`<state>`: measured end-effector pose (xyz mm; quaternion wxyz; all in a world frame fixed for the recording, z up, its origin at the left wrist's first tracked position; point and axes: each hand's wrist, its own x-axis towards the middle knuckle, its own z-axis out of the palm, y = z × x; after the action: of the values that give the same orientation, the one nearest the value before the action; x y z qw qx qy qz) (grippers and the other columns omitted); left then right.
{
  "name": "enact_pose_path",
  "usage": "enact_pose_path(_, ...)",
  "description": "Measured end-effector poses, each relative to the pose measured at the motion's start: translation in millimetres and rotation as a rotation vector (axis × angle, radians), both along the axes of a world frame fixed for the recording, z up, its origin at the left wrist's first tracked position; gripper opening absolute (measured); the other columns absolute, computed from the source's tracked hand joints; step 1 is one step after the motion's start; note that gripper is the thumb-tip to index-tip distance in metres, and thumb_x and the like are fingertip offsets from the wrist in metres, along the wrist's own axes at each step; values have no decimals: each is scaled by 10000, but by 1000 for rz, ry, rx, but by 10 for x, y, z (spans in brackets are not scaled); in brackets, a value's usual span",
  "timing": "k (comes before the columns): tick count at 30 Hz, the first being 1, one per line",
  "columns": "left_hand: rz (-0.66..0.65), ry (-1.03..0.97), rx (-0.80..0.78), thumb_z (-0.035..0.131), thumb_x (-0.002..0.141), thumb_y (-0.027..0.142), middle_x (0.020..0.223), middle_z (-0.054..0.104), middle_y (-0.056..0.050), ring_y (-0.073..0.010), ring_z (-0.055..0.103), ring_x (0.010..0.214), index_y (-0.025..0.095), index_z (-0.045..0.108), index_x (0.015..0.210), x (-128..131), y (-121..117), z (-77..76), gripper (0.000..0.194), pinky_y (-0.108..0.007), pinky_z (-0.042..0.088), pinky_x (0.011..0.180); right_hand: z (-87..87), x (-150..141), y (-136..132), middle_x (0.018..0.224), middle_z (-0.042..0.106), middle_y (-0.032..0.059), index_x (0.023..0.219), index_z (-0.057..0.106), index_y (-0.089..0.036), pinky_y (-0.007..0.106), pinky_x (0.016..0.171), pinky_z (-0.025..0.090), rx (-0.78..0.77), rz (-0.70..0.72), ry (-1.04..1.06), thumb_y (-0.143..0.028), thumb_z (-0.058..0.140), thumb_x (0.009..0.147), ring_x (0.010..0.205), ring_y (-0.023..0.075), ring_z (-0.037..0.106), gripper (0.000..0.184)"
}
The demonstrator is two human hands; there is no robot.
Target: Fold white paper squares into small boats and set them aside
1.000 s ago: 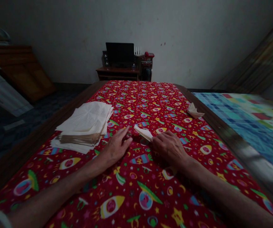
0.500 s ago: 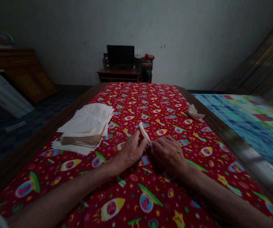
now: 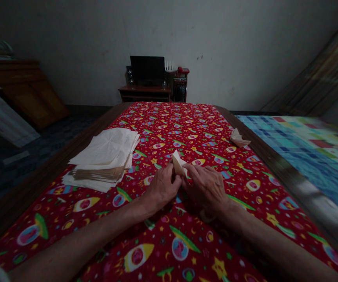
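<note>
The bare left hand (image 3: pixel 163 185) pinches a small, folded off-white paper (image 3: pixel 177 162) mid-scene, over the red cartoon-print cloth (image 3: pixel 169 223). The bare right hand (image 3: pixel 206 186) touches its right side, fingers bent (whether pinching, I cannot tell). A loose stack of thin whitish sheets (image 3: pixel 106 149) lies left; another folded off-white paper piece (image 3: pixel 239 140) sits far right.

folded piece (image 3: pixel 178 163): matt paper | stack (image 3: pixel 108 147): creased paper | cover (image 3: pixel 180 117): cloth

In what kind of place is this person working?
Probably a room in a home: a dark monitor stands by the far wall, a wooden cabinet is at left, and a cartoon-patterned cloth covers the table.
</note>
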<state>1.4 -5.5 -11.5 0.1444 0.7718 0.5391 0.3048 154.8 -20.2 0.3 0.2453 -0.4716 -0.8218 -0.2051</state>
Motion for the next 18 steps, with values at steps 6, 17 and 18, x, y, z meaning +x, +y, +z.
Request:
enact_pose_path(6,-59,-91,-36,503,769,144,903,725,-42,-194,682,765,184,564,1184,-86,17,83,421,-292,534,708,-33,124,72,612,638,27,739,587,-184,264,520,254,-111,-104,30,-209,435,850,509,137,524,191)
enact_pose_path(17,-155,-127,-4,490,788,124,1118,689,11,-178,667,992,258,647,1152,-210,116,-2,418,-299,523,890,-63,170,52,673,657,40,815,614,-173,235,534,304,-426,-111,168,-251,450,830,563,146,561,182)
enact_pose_path(18,-158,-119,-6,491,779,115,1113,691,16,-176,667,993,263,653,1142,-212,118,-3,424,-300,521,894,-70,171,50,693,665,42,825,619,-176,238,541,305,-418,-116,153,-251,453,831,578,149,567,182)
